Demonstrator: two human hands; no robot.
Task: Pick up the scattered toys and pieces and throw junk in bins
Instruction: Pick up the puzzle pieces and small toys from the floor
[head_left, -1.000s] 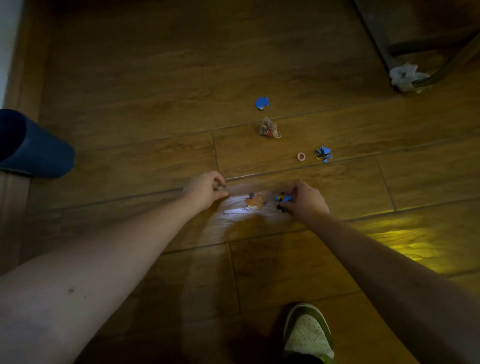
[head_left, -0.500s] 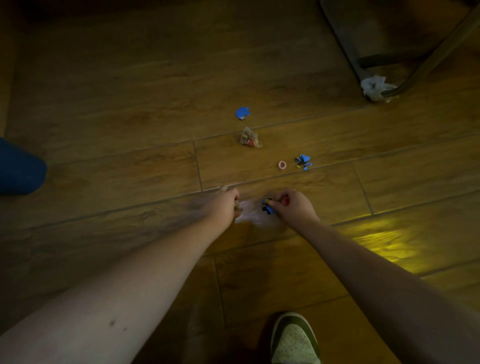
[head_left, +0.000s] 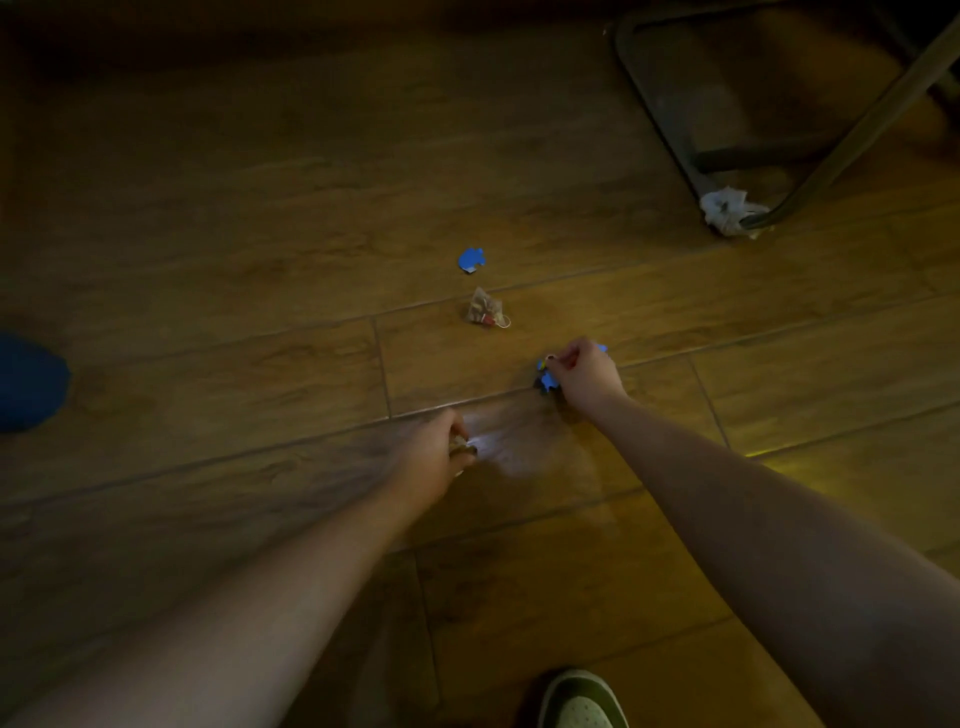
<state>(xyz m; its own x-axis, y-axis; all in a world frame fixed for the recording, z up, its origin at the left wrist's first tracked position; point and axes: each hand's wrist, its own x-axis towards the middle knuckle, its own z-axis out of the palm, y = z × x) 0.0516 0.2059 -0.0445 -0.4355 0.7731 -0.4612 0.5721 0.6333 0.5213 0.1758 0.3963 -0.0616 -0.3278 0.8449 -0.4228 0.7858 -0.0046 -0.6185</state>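
Observation:
My right hand (head_left: 584, 371) rests on the wooden floor, closed around blue puzzle pieces (head_left: 546, 381), with its fingertips pinching the small pink ring (head_left: 550, 358). Another blue piece (head_left: 601, 347) peeks out just behind the hand. My left hand (head_left: 439, 449) is lower and to the left, closed on a small item that shines a white spot onto the floor. A blue puzzle piece (head_left: 471, 259) lies farther off, and a crumpled clear wrapper (head_left: 485, 309) lies just in front of it. A crumpled white tissue (head_left: 727, 210) sits at a chair leg.
A dark chair frame (head_left: 670, 130) stands at the upper right. A dark blue rounded object (head_left: 28, 382) sits at the left edge. My green-and-white shoe (head_left: 582, 701) is at the bottom. Wooden floor planks (head_left: 260, 208) run across the view.
My right hand has moved away from me to the pink ring and the blue piece beside it, carrying its puzzle pieces. The orange piece left the floor; my left hand stayed near the light spot.

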